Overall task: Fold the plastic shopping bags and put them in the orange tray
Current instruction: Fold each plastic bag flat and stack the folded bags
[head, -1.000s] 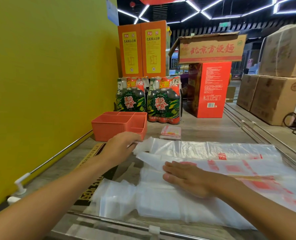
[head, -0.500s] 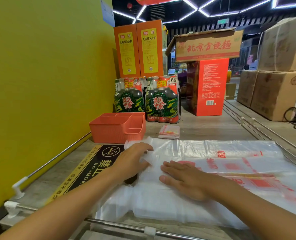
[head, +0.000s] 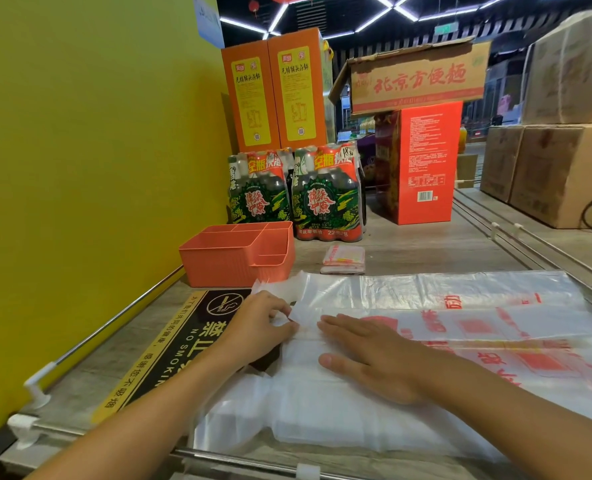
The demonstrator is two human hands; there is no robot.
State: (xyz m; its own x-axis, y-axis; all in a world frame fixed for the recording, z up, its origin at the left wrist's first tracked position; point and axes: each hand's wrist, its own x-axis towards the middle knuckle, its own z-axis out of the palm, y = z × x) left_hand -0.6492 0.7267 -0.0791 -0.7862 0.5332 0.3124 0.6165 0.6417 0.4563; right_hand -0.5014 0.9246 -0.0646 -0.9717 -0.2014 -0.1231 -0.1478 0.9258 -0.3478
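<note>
Two hands work on the bench (head: 426,247), which has a grey wood-grain surface with thin metal rails along its edges. The left hand (head: 256,329) has its fingers curled and pinches the thin white handle end of the top plastic bag (head: 408,296). The right hand (head: 374,358) lies flat on the bags, fingers straight and together, palm down, and holds nothing.

The plastic bags are thin, half-transparent film, wrinkled and shiny, with red print. They lie spread in a loose stack across the near part of the bench; how many are in the stack I cannot tell. One small folded bag (head: 343,259), a flat rectangular packet with red print, lies apart, just beside the orange tray (head: 225,268).

There is one orange tray, of hard ribbed plastic, rectangular, with several compartments inside. It stands near the yellow wall (head: 90,168), behind the left hand, and no bag is visible in it.

One black and gold no-smoking sign (head: 183,344), flat and long, lies on the bench partly under the left arm.

Behind the tray stand two shrink-wrapped packs of dark bottles (head: 325,202) with green and red labels. Behind them are two tall orange boxes (head: 277,98). One red box (head: 422,161) carries one open cardboard carton (head: 415,77). On the right stand brown cardboard cartons (head: 557,168).
</note>
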